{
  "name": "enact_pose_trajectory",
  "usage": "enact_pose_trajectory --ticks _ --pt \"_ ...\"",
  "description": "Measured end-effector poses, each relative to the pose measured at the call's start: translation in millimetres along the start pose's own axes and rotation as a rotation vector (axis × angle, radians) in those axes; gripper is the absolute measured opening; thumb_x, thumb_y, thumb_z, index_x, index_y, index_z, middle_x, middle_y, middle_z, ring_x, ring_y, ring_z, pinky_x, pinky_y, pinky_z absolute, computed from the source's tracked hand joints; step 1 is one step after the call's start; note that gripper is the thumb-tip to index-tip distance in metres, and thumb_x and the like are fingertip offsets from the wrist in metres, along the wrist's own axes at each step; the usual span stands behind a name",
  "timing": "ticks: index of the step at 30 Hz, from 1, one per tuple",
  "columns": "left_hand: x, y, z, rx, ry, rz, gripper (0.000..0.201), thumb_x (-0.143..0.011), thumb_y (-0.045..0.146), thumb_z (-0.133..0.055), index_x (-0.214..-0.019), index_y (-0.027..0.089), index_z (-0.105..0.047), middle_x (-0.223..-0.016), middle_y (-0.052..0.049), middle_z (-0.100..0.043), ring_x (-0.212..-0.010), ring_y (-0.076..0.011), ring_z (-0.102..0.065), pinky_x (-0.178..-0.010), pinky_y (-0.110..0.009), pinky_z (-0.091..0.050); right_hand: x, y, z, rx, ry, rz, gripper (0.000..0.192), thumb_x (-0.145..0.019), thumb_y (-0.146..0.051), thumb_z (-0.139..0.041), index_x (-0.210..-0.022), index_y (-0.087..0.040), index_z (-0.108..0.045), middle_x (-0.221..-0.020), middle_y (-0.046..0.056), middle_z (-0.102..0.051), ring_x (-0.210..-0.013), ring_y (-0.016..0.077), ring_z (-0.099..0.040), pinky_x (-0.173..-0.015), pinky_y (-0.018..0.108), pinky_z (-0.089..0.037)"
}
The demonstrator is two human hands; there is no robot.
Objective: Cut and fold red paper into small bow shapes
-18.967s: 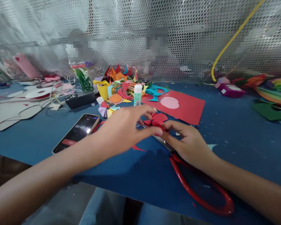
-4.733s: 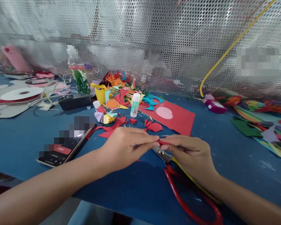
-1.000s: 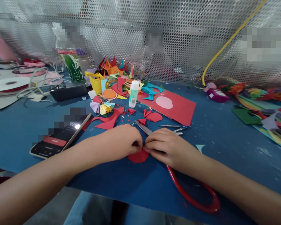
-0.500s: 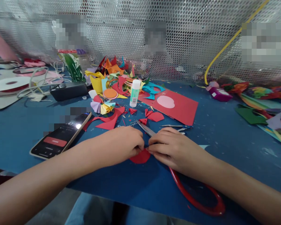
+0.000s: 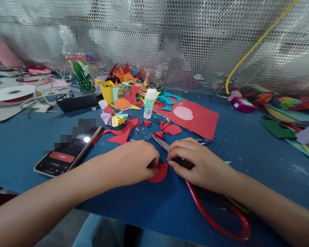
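A small red paper piece [image 5: 159, 172], rounded along its lower edge, is pressed flat on the blue table [image 5: 247, 151] near its front edge. The left hand [image 5: 130, 161] is curled over the piece's left part, its fingertips pinching the upper edge. The right hand [image 5: 198, 161] is closed just to the right of it, fingertips down at the paper's right edge — whether they actually touch the paper cannot be told, as the knuckles hide the contact. The two hands are nearly touching above the piece.

Under the right hand lie large scissors [image 5: 216, 219]: the red loop handle runs out toward the front edge, and the metal blades [image 5: 160, 141] point away between the two hands.

Beyond the hands, red paper offcuts [image 5: 121, 135] and small folded red pieces [image 5: 170, 129] are scattered. A white glue bottle [image 5: 149, 103] stands upright in front of a heap of coloured paper scraps [image 5: 126, 89], and a red sheet [image 5: 195, 118] with a pink shape [image 5: 183, 113] on it lies to its right. A phone [image 5: 67, 154] with a lit screen lies to the left of the left forearm — a black box [image 5: 76, 100] and rolls of ribbon [image 5: 12, 93] lie further back. A perforated metal screen [image 5: 195, 41] closes off the far side of the table.
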State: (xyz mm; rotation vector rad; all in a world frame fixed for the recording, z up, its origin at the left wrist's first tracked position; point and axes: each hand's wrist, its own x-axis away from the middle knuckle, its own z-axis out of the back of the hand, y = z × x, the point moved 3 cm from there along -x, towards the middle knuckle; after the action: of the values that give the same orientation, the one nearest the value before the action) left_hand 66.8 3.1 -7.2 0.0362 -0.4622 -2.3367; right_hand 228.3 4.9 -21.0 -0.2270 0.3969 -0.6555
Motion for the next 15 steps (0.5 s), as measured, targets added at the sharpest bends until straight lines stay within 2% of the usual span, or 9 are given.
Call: enact_pose_trajectory --ticks 3,8,12,15 --pt "-5.2 -0.8 -5.9 -0.008 0.059 -0.02 0.01 -0.075 0.017 -0.053 -0.079 0.017 -0.062 -0.081 -0.003 -0.064 -0.075 -0.0179 -0.061 -0.066 -0.027 -0.045 -0.9 1.2 -2.4 -0.04 0.023 -0.005 0.013 -0.078 -0.021 -0.06 -0.091 -0.02 -0.063 -0.092 0.004 -0.065 -0.089 0.0185 -0.058 -0.08 0.035 -0.042" --pt "-9.7 -1.3 -13.2 -0.025 0.081 -0.015 0.013 -0.078 0.019 -0.049 -0.08 0.017 -0.062 -0.081 -0.004 -0.065 -0.074 -0.0194 -0.062 -0.062 -0.027 -0.045 -1.6 0.6 -7.5 -0.029 -0.005 0.032 0.009 -0.078 -0.014 -0.056 -0.081 -0.02 -0.063 -0.088 0.004 -0.065 -0.084 0.0188 -0.058 -0.078 0.036 -0.042" --pt "-8.6 0.2 -10.9 -0.009 0.1 -0.011 0.012 -0.08 0.02 -0.047 -0.084 0.017 -0.058 -0.085 -0.003 -0.065 -0.075 -0.0194 -0.062 -0.062 -0.028 -0.045 -3.3 0.5 -9.5 0.015 -0.04 0.026 0.01 -0.08 -0.011 -0.052 -0.079 -0.019 -0.059 -0.083 0.004 -0.065 -0.081 0.019 -0.057 -0.075 0.036 -0.042" --pt "-7.7 -0.6 -4.6 0.012 0.133 0.021 0.012 -0.081 0.024 -0.048 -0.084 0.02 -0.059 -0.083 -0.001 -0.066 -0.074 -0.0186 -0.061 -0.059 -0.026 -0.042 -4.8 0.2 -6.5 0.084 0.021 0.035 0.009 -0.08 -0.011 -0.051 -0.08 -0.018 -0.057 -0.083 0.004 -0.065 -0.081 0.0195 -0.059 -0.074 0.036 -0.042"
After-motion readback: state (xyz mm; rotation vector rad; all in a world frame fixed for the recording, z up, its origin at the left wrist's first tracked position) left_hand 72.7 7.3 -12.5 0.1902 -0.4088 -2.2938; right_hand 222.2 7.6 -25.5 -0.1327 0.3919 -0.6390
